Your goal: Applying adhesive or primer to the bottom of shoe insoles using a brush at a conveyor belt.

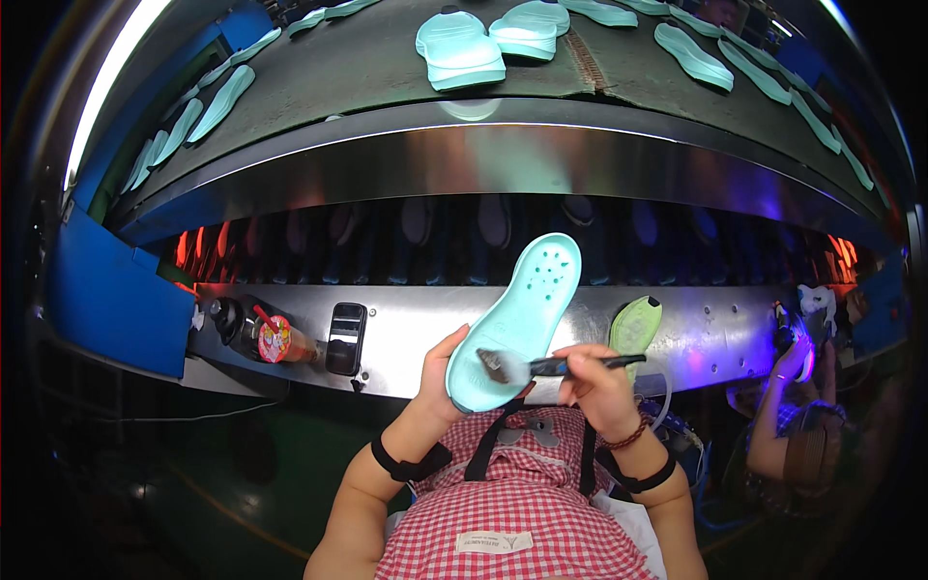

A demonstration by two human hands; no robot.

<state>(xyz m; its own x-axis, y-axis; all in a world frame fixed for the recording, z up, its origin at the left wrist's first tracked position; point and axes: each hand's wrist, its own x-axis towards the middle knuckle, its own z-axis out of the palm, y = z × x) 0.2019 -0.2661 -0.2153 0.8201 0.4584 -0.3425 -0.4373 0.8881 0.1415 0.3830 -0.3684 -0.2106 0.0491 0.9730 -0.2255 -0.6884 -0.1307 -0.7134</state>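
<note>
A mint-green shoe sole (527,314) with small holes near its far end is tilted up in front of me. Its lower left edge is gripped by my left hand (440,372), the fingers partly hidden beneath it. In my right hand (601,389) is a brush (551,366) with a black handle, held between thumb and fingers. The bristles touch or hover just over the sole's near end; I cannot tell which. Behind my right hand, a yellow-green sole-shaped piece (634,326) lies on the metal ledge (406,319).
Beyond the ledge runs a dark conveyor belt (358,58) carrying several mint soles (462,53), with a steel front edge (464,159). On the ledge's left are a black phone (346,338), a cup with a red straw (280,340) and a dark bottle (230,319). A co-worker (797,416) sits at right.
</note>
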